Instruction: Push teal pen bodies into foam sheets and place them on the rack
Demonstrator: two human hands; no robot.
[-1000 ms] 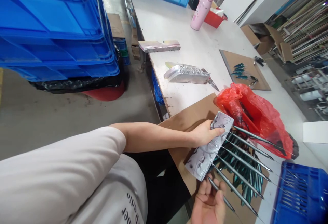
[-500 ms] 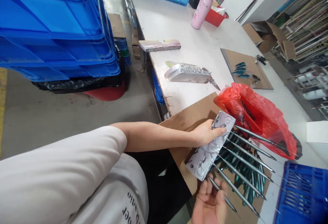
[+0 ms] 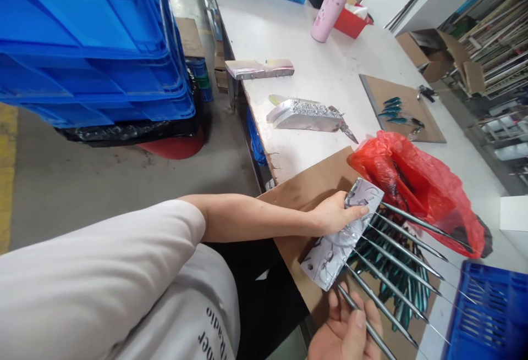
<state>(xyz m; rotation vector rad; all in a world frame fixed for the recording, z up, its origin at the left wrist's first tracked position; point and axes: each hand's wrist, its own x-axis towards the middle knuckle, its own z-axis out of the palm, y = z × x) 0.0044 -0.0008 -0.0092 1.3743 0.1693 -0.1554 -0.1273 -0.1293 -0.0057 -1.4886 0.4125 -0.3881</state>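
My left hand [image 3: 336,216] grips a silver-grey block [image 3: 319,265], its thumb across the top face. Thin wires run out of the block's far edge, and several slim, dark grey spindle-shaped pieces [image 3: 394,261] sit along them. Below the block's lower end, my right hand [image 3: 344,330] faces palm up. Between its thumb and fingers it holds the nearest spindle-shaped piece [image 3: 373,335]. Underneath, a heap of glossy teal-and-black spindle-shaped pieces [image 3: 406,308] lies on brown cardboard [image 3: 292,195], partly hidden by the block and the wired pieces.
Beside the block lies a red plastic bag [image 3: 433,184], with a blue crate [image 3: 489,310] at lower right. Farther along the white table are another silver block [image 3: 307,118], a board [image 3: 379,93] with teal pieces, and a pink bottle [image 3: 330,11]. Stacked blue bins [image 3: 91,74] stand left.
My right hand has moved slightly right, and its thumb now lies over the nearest spindle-shaped piece. My left hand keeps its grip on the block. The whole view has shifted a little.
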